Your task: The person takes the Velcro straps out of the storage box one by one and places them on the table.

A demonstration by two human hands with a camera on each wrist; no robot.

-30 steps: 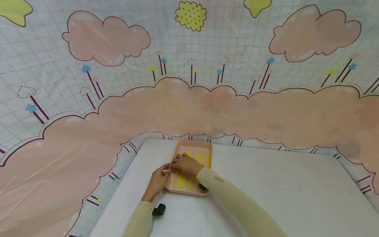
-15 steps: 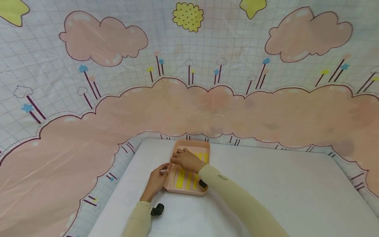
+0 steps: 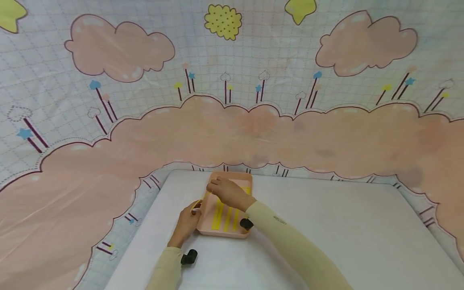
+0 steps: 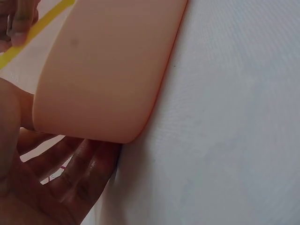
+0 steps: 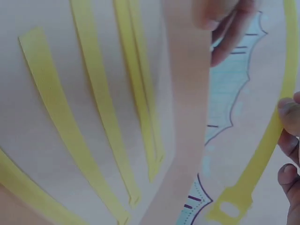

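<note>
A pink tray (image 3: 222, 234) holds several flat yellow straps (image 5: 96, 93). My right hand (image 3: 229, 194) is raised over the tray's left side. Its fingertips pinch one yellow strap (image 5: 262, 161), which has a wide end with an oval hole; in the right wrist view this strap hangs beyond the tray wall. My left hand (image 3: 185, 223) grips the tray's left edge, and in the left wrist view its thumb goes over the rim while the fingers (image 4: 77, 178) lie along the outside. The upper end of the pinched strap passes out of the right wrist view.
A white table (image 3: 319, 229) carries the tray near its far edge. Behind it hangs a printed cloth (image 3: 282, 133) with clouds and stars. A black wrist camera (image 3: 189, 257) sits on the left sleeve, another camera (image 3: 247, 224) on the right.
My right hand has lifted a yellow strap from the tray's left part, moving up and toward the far end. The left hand stays at the tray edge. The head view has shifted slightly.
</note>
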